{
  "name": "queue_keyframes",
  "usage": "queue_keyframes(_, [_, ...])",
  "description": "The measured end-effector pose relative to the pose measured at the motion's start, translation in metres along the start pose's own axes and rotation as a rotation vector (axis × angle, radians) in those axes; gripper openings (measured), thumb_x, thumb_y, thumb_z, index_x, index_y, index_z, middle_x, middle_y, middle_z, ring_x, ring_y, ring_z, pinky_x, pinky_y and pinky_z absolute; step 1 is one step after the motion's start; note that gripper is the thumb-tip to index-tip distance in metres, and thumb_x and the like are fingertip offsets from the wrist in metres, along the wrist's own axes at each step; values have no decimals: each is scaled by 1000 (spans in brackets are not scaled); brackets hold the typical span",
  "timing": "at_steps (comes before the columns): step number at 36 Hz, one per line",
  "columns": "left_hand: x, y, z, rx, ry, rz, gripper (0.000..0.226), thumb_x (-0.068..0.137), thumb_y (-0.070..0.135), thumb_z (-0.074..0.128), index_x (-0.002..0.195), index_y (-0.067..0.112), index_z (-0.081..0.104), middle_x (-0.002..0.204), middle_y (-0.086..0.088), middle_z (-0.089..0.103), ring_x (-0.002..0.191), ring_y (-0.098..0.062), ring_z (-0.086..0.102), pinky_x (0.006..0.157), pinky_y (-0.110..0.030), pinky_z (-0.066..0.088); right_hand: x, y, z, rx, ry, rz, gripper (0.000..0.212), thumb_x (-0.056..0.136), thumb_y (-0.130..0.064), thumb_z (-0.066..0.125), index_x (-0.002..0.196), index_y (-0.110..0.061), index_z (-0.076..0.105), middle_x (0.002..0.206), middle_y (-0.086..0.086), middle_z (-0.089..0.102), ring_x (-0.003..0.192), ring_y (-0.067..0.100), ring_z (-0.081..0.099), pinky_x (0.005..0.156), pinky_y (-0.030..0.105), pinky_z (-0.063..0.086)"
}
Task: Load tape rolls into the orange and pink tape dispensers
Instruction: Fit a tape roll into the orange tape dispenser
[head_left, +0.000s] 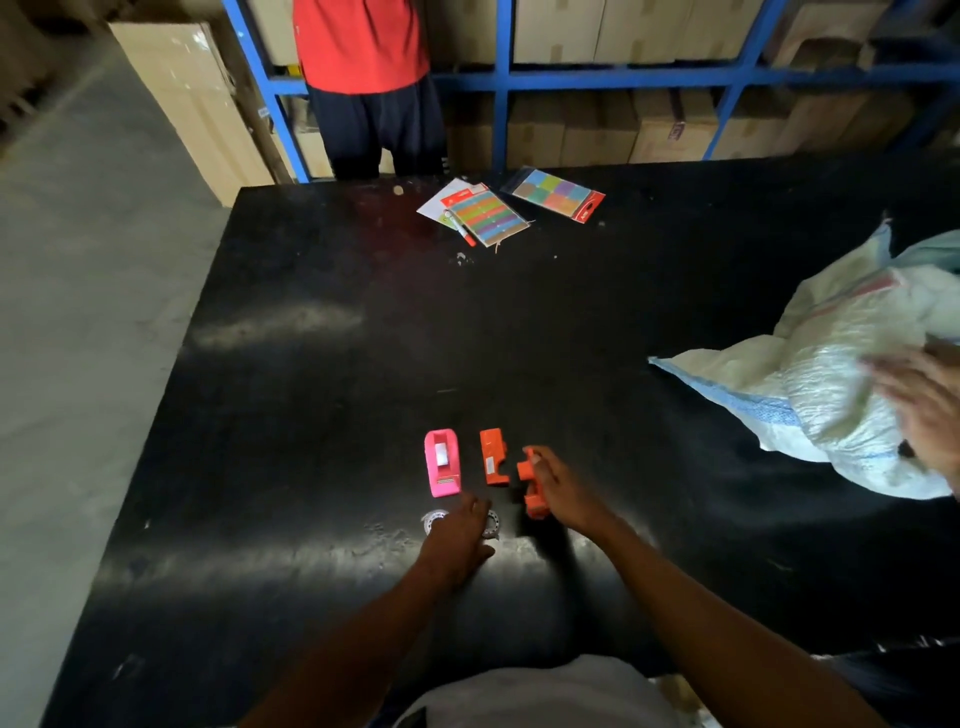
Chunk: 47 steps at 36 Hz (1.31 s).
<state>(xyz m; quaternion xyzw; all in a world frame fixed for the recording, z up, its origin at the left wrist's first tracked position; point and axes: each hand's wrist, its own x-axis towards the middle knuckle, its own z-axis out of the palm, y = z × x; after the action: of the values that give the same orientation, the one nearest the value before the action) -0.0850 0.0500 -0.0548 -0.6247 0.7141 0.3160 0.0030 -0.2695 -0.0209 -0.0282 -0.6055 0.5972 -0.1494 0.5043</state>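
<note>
Item 1: pink plastic tape dispenser (443, 462), lying open side up on the black glossy surface (322, 364), untouched, left of the rest. Item 2: orange plastic dispenser half (493, 457), flat on the surface just right of the pink one, apart from it. Item 3: second orange plastic dispenser piece (534, 486), gripped at its near side by the right hand (563, 491), fingers closed around it. Items 4–5: two small clear tape rolls (435, 520) w/ light cores, at the near side of the dispensers; left hand (460, 530) is laid over them, fingers spread and lowered; whether a roll is pinched yet can't be told. Step judged in hand: a roll to be picked & seated in the orange body. Best done w/ the roll held by its rim, free end toward the cutter, orange piece kept steady while the core is dropped onto its hub. Room: broad bare surface ahead & to the left, near edge well clear of the work. Right side crowded by a white woven sack (810, 395), handled by another person's hand (919, 405); colourful sticker packs (488, 218) lie far off at the back edge.
</note>
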Motion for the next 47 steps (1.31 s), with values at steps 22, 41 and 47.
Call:
queue_keyframes(22, [16,9,-93,-594,-272,26,34,84,37,70,97,6,70,88,-11,71,70,-14,62,58,-17,51,-22,-17,16,-74,-69,-190,22,105,-44,32,120,-47,48,110,-12,65,94,-15,59,83,8,42])
queue_keyframes(41, [44,9,-104,-1084,-173,-90,31,81,15,75,100,-8,65,89,-20,72,79,-24,73,66,-27,60,2,-34,1,-62,-61,-158,31,105,-36,33,130,-38,53,114,-8,68,99,12,67,88,26,50])
queue_keyframes(47, [55,20,-105,-1105,-111,-101,23,83,22,73,92,1,71,74,-4,75,72,-16,71,72,-30,59,14,-30,6,53,22,-141,24,102,-41,34,114,-47,54,104,-10,71,98,9,67,91,36,51])
